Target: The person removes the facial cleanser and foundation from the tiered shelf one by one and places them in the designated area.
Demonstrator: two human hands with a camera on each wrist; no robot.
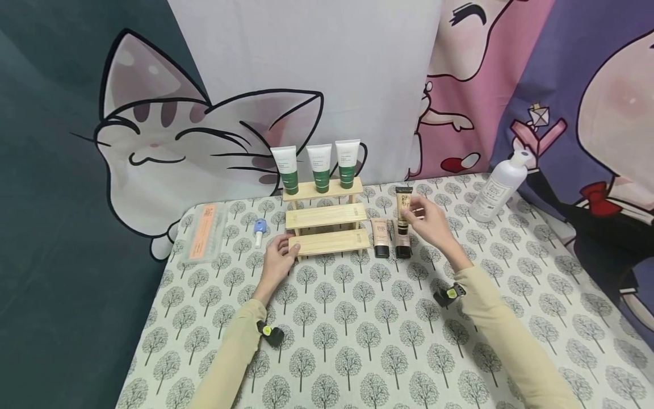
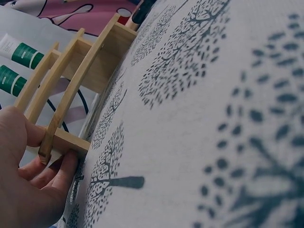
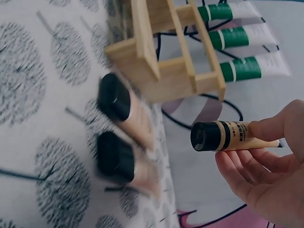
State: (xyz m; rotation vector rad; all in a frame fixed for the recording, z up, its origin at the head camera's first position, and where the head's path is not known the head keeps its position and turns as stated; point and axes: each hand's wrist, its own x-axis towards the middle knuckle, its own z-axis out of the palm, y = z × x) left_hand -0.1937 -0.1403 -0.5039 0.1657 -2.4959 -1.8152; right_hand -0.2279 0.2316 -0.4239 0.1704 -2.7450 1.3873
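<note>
My left hand (image 1: pixel 279 258) grips the left end of the lowest step of a three-step wooden display rack (image 1: pixel 332 242); in the left wrist view the thumb (image 2: pixel 34 134) lies on top and fingers curl below. Three white-and-green squeeze tubes (image 1: pixel 321 167) stand on the top step, and the two lower steps are bare. Right of the rack, my right hand (image 1: pixel 431 224) pinches a gold squeeze tube (image 3: pixel 237 136) with a black cap, held above the table. Below it are two beige BB cream tubes (image 1: pixel 380 234) with black caps, the right one (image 1: pixel 403 250) partly hidden by the gold tube.
A white pump bottle (image 1: pixel 499 187) is at the back right, tilted in the head view. Left of the rack lie a small blue-and-white item (image 1: pixel 259 230) and a clear plastic case (image 1: pixel 219 233) with an orange strip. A tree-print cloth (image 1: pixel 347 329) covers the table; a cartoon curtain (image 1: pixel 327 62) hangs behind.
</note>
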